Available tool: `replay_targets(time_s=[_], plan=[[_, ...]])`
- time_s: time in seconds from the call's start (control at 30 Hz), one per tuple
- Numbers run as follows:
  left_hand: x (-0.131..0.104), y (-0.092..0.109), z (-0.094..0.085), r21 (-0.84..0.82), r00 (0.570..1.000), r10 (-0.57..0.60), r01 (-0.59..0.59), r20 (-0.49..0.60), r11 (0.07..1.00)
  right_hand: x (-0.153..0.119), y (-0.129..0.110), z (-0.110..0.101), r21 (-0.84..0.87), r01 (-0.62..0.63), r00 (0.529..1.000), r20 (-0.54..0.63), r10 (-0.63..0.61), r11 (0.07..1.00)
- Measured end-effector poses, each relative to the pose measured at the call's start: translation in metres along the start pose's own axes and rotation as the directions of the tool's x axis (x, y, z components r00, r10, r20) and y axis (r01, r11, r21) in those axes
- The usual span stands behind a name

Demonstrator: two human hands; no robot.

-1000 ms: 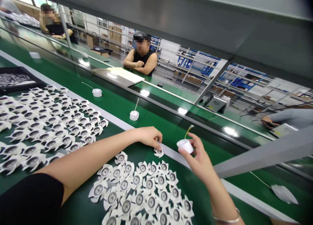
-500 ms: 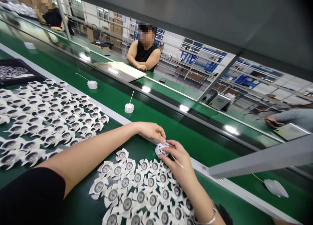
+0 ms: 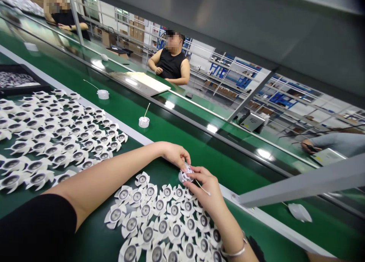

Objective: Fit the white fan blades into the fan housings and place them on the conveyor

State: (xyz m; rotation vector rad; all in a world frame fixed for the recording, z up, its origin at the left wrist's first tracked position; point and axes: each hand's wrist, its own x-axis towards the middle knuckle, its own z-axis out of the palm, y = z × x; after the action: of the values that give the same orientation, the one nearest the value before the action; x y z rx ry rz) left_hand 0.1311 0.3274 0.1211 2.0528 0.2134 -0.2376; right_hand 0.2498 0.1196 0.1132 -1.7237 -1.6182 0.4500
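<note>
A white round plastic housing [image 3: 182,177] with a thin pale wire trailing from it is held between my two hands, over the table's far edge beside the belt. My right hand [image 3: 207,184] grips its side, thumb and fingers curved around it. From above and behind, my left hand [image 3: 174,154] reaches in with bent fingertips pinched at the housing's upper edge. The fingers partly cover the housing, so its inner details are hard to see. White fan impellers [image 3: 163,226] with grey round centres lie in a dense group just below both hands.
Another large group of impellers [image 3: 53,129] lies left, near a black tray [image 3: 19,85] of small parts. Similar housings [image 3: 144,122] ride on the green belt [image 3: 171,136]. A grey metal post [image 3: 299,182] slants in at right. Two people [image 3: 173,62] are across the line.
Housings on the belt and the white piece at right have shifted left. The person opposite has uncrossed their arms. My hands still hold the housing, nearly in the same place.
</note>
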Motion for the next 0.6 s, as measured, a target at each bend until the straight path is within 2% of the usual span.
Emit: replay_targets(time_s=[0.1,0.27,0.4,0.5,0.6], plan=[[-0.001,-0.003,0.0,0.017,0.999,-0.005,0.006,-0.049,1.0,-0.001,0.006,-0.01,-0.026,0.004,1.0,0.025,-0.003,1.0],[-0.001,-0.007,-0.001,-0.002,0.995,0.004,-0.004,-0.101,1.0,-0.002,0.038,-0.017,-0.108,-0.096,0.985,-0.157,0.078,0.99],[0.0,-0.01,-0.002,-0.024,0.994,-0.001,-0.002,-0.108,1.0,-0.003,0.052,-0.018,-0.072,-0.191,0.97,-0.168,0.177,0.979],[0.002,-0.012,-0.002,-0.029,0.995,-0.003,0.0,-0.105,1.0,-0.001,0.041,-0.028,-0.11,-0.236,0.959,-0.187,0.213,0.965],[0.003,-0.013,-0.002,-0.041,0.994,-0.009,0.005,-0.105,0.999,-0.004,0.011,-0.051,-0.154,-0.191,0.965,-0.208,0.157,0.969]])
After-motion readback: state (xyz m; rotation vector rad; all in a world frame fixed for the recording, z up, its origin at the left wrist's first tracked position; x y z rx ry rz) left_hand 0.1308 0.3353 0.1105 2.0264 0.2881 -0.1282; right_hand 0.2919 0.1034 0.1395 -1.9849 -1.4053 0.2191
